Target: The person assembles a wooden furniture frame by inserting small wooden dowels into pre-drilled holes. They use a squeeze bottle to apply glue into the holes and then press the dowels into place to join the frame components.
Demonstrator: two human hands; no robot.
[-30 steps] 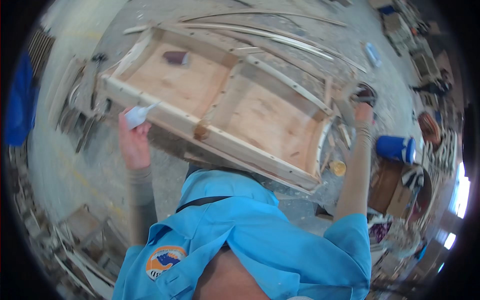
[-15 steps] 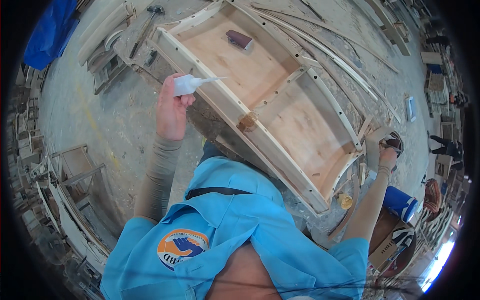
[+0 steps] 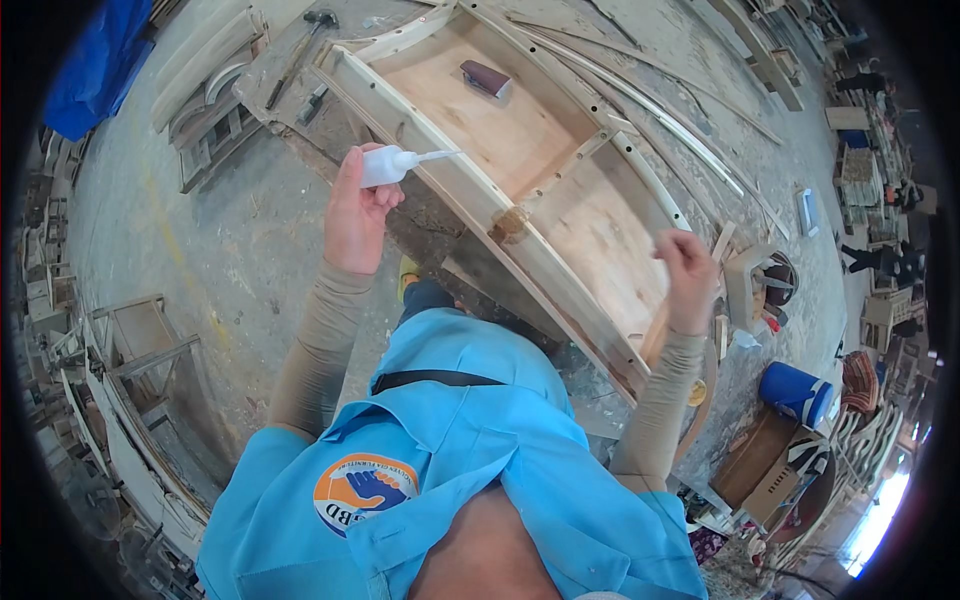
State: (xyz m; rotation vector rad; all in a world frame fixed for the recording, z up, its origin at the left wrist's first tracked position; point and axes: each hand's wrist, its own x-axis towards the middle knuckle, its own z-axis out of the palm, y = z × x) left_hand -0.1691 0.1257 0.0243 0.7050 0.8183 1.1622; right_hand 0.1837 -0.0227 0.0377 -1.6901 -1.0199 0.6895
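A small white squeeze bottle (image 3: 383,166) with a long thin nozzle lies in my left hand (image 3: 357,225), which is closed round it. The nozzle points right, over the near rail of a pale wooden frame (image 3: 480,200). This frame has a plywood bottom, a crossbar and holes along its curved rails. A brown patch (image 3: 510,225) marks the near rail by the crossbar. My right hand (image 3: 689,275) is above the frame's right part, fingers curled together; anything in them is too small to make out. A rolled piece of brown sandpaper (image 3: 486,78) rests inside the frame's far section.
A hammer (image 3: 300,60) lies beyond the frame at the left. To the right are a round container (image 3: 778,278), a blue bucket (image 3: 795,392) and a cardboard box (image 3: 765,475). Long wooden strips (image 3: 660,95) run behind the frame. Wooden chair parts (image 3: 150,350) stand at the left.
My right hand has come back from the round container at the right to above the frame, its fingers curled. My left hand with the squeeze bottle has shifted slightly right.
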